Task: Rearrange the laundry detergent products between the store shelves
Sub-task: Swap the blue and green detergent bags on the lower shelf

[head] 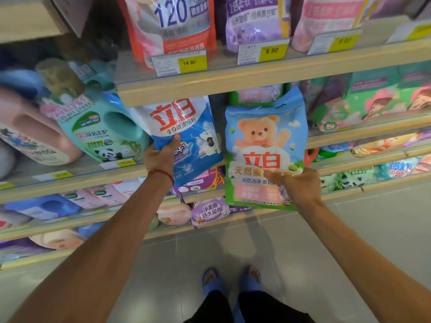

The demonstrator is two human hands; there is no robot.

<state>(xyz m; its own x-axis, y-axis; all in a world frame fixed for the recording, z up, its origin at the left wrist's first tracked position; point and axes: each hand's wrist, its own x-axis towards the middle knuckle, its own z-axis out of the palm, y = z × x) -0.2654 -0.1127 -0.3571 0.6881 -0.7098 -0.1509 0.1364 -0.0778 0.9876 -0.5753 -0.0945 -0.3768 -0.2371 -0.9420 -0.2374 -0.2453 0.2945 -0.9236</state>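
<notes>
My left hand (162, 156) grips the lower left edge of a blue and white detergent powder bag (186, 134) with red lettering, held tilted in front of the second shelf, its top hidden behind the shelf edge above. My right hand (297, 185) pinches the lower right part of a light blue bag with a teddy bear picture (263, 145), held upright in front of the shelves. The two bags hang side by side, a narrow gap between them.
The wooden shelf edge (233, 82) above carries pouches (177, 24) and yellow price tags (192, 62). A teal panda bottle (100, 131) and a pink bottle (30, 134) stand left. Lower shelves hold purple and pink packs (210, 212). Grey tiled floor (349, 229) and my blue sandals (211, 279) lie below.
</notes>
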